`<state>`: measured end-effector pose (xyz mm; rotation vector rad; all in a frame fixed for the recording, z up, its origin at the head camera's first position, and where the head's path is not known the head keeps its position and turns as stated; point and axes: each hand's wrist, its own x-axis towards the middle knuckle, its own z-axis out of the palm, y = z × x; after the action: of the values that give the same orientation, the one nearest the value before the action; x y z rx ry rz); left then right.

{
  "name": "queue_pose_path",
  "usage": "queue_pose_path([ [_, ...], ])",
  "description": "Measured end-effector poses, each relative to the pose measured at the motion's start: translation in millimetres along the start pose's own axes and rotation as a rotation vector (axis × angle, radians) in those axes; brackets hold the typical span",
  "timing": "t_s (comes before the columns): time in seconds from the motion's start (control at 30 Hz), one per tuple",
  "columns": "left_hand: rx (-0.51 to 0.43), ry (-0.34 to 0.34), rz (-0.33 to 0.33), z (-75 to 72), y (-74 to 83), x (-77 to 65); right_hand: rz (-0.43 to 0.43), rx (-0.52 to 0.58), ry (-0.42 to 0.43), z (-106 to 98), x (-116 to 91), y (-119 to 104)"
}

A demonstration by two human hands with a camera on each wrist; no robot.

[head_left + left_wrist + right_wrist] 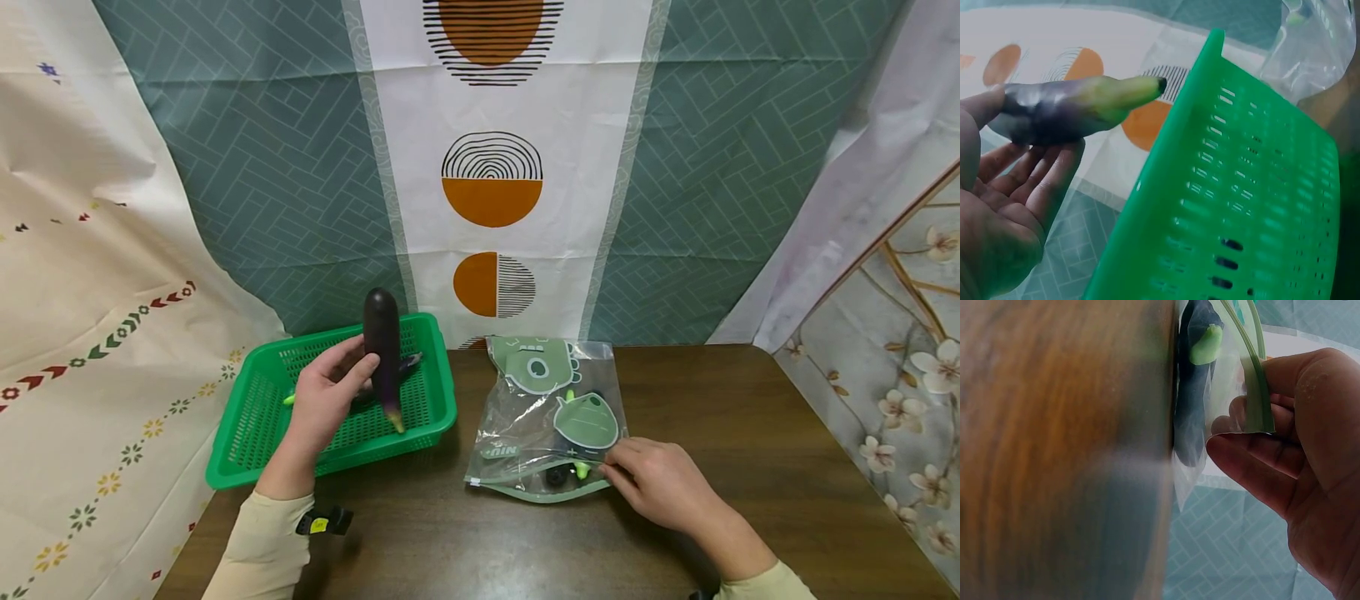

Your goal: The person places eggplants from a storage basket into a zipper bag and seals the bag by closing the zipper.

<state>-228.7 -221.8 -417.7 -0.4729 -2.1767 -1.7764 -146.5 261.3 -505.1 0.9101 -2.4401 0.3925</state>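
My left hand [322,396] holds a dark purple eggplant [382,337] above the green basket [442,367], its stem end tilted down toward the near side. In the left wrist view the thumb and fingers grip the eggplant [1054,112], and its yellow-green stem points right. Another dark eggplant [409,364] lies in the basket, partly hidden. My right hand [663,483] pinches the right end of the mouth of a clear zip bag [498,417] with green prints. Inside the bag is a long dark vegetable [1190,419]; a light green piece [1207,345] shows beside it.
The brown wooden table [697,400] carries the basket at left and the bag at centre. A light green tip [289,400] shows in the basket beside my left hand. A patterned cloth [300,167] hangs behind the table, with more fabric at both sides.
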Motion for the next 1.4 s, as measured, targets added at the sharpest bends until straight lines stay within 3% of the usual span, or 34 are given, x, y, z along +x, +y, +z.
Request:
queue_pose_path([
  [0.23,-0.222,-0.015,-0.048,6.9,1.1,-0.4,-0.008,0.002,0.007,0.2,-0.3,1.4],
  [0.53,-0.295,-0.051,-0.070,21.5,3.6,-5.7,-0.013,-0.009,0.012,0.0,0.4,1.0],
  [0.87,-0.292,-0.097,-0.117,38.6,10.0,-12.6,-0.012,-0.013,0.013,0.1,0.5,1.1],
  [1.4,-0.231,-0.245,-0.217,69.6,21.2,-25.2,0.018,-0.012,-0.013,-1.1,-1.0,0.5],
])
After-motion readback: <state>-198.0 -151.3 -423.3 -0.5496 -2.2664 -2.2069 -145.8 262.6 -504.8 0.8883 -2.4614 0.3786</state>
